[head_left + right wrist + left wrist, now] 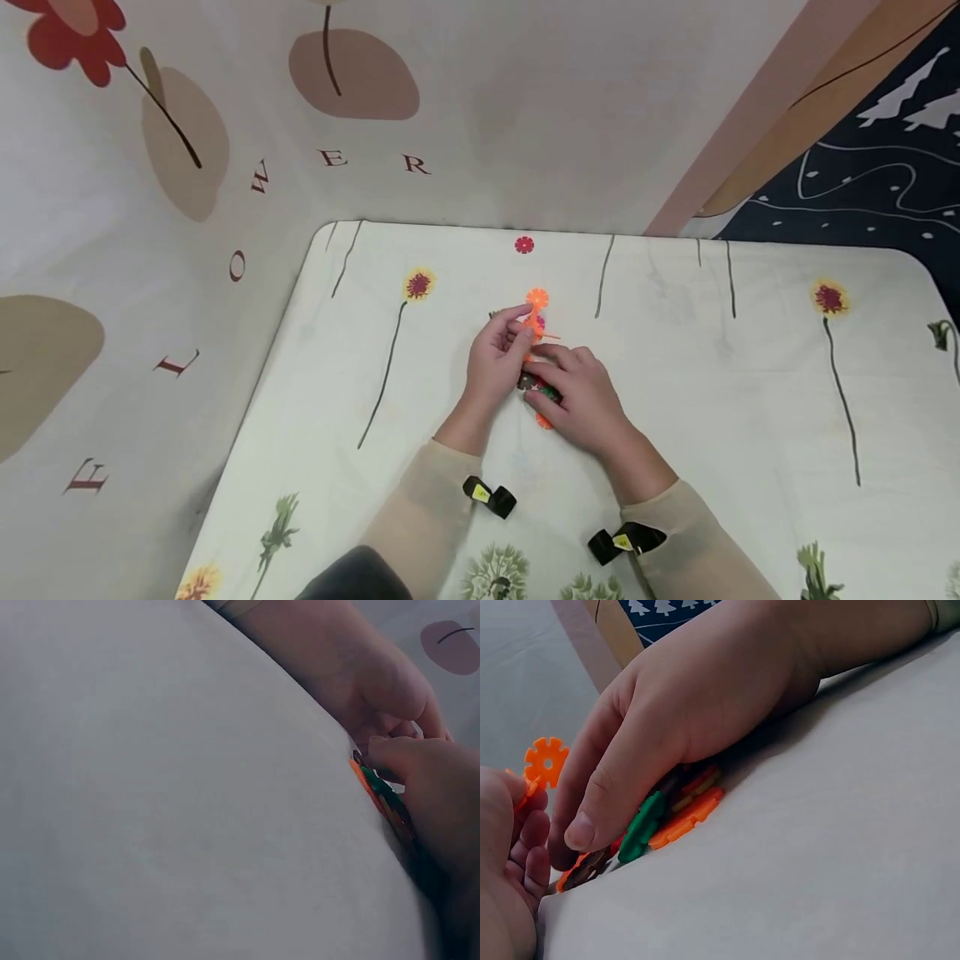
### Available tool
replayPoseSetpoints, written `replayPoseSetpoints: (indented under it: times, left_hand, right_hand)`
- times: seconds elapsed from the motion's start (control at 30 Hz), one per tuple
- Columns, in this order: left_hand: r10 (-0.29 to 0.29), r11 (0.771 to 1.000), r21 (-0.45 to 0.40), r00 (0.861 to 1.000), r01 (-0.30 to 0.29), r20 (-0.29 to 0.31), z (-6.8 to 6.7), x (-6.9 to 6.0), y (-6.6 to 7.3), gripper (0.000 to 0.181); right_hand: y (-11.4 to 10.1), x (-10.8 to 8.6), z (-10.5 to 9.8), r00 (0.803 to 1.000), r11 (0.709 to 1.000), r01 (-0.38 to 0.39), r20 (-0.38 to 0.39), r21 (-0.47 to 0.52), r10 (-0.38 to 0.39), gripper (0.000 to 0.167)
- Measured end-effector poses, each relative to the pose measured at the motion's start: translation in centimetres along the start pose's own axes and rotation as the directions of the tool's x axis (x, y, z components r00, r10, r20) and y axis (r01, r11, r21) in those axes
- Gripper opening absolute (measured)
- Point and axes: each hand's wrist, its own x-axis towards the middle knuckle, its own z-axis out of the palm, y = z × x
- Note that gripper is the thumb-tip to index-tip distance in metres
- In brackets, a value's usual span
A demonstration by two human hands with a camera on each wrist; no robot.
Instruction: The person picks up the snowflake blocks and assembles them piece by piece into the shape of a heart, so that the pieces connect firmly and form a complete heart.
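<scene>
While my left hand (493,364) pinched bright orange discs (541,294) at its fingertips in the head view, my right hand (587,390) arched over a multicoloured pile of discs (527,382). From the left wrist, a green disc (642,827) lay just under the right hand; whether that hand gripped anything, I could not tell. From the right wrist, the pile showed edge-on beside the right hand. I judged the step to be selecting a piece; the next move called for pinching a single disc cleanly.
</scene>
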Motion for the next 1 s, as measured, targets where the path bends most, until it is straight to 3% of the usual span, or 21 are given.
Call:
replayPoseSetpoints:
  times: [0.27,0.63,1.0]
  left_hand:
    - [-0.008,0.999,0.033,1.000,0.008,0.015,0.16,-0.01,0.30,0.033]
    - [-0.030,0.998,0.058,0.998,0.028,0.047,0.17,-0.14,0.28,0.031]
    - [-0.007,0.998,0.066,0.999,0.004,0.047,0.27,-0.12,0.16,0.031]
  right_hand:
    - [-0.30,-0.26,-0.10,0.999,0.998,0.049,0.023,-0.041,-0.048,0.034]
    - [-0.04,-0.18,0.23,0.992,0.990,0.101,-0.082,0.102,-0.092,0.020]
    - [0.23,-0.13,0.28,0.988,0.962,0.094,-0.147,0.256,-0.058,0.019]
